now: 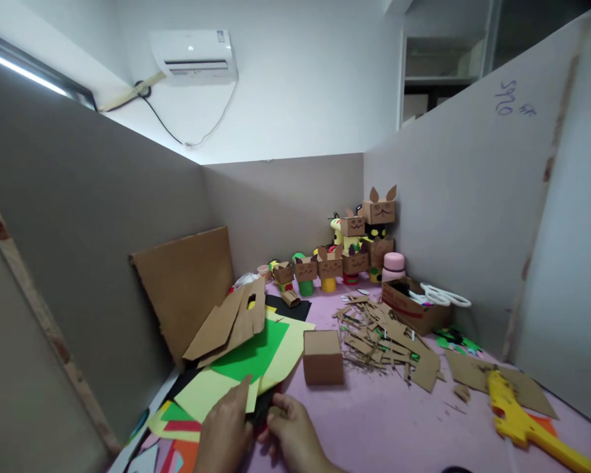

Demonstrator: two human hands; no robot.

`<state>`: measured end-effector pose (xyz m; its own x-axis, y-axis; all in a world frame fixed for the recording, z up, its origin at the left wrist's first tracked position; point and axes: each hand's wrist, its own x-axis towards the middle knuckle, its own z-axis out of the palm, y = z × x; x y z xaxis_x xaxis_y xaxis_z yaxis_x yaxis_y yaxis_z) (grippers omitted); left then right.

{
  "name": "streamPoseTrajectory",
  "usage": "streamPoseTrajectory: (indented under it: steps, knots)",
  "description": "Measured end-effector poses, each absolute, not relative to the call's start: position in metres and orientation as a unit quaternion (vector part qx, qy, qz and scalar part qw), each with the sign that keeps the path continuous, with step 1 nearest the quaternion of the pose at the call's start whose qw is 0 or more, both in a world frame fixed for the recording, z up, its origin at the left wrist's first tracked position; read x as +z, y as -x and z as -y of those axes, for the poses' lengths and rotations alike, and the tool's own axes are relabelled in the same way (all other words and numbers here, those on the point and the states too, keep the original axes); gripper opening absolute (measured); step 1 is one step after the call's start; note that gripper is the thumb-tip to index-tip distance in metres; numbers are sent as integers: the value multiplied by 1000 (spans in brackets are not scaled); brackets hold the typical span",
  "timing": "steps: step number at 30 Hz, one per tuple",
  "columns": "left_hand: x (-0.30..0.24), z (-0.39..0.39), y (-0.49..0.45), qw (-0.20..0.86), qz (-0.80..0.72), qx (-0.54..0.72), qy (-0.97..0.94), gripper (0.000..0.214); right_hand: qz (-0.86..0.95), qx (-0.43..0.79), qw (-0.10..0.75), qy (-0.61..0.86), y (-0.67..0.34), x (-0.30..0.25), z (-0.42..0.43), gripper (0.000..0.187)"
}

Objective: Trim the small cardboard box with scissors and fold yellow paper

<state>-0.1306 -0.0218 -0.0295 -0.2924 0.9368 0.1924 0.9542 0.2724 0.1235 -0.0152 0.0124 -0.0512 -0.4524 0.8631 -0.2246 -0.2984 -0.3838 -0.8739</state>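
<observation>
Left hand (225, 427) lay over pale-yellow paper sheets (192, 397) at near left, index stretched out, other fingers loosely bent; right hand (297, 433) just beside, fingers half curled at black paper sheet (262, 406). Couldn't tell if either pinched anything. Imo safest bet: left pressing sheets flat, right easing one edge, no creases. Pink tabletop (369, 427) held brown cardboard cube (324, 364), torn cardboard scraps (374, 338) farther right. Grey far partition (285, 210), white air conditioner (194, 52) above, far left.

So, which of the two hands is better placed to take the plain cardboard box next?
Probably the right hand: it is nearer to the plain cardboard box, while the left hand is farther left, by the pale yellow paper.
</observation>
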Motion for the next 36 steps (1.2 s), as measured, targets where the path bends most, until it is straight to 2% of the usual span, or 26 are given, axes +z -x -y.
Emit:
streamPoseTrajectory:
  steps: [7, 12, 18, 24, 36]
  knots:
    - [-41, 25, 148, 54, 780, -169, 600, 64, 401, 750, 349, 393, 16, -49, -13, 35]
    - [-39, 27, 157, 79, 782, -205, 583, 65, 415, 764, 329, 368, 15, -36, -12, 17]
    - [-41, 24, 161, 108, 797, -206, 557, 51, 427, 770, 312, 357, 20, -25, -24, 10]
    - [-47, 22, 165, 150, 770, -282, 552, 39, 430, 778, 280, 362, 30, -23, -27, 15]
    - [-43, 23, 159, 150, 756, -377, 514, 37, 406, 773, 318, 369, 34, -38, -21, 28]
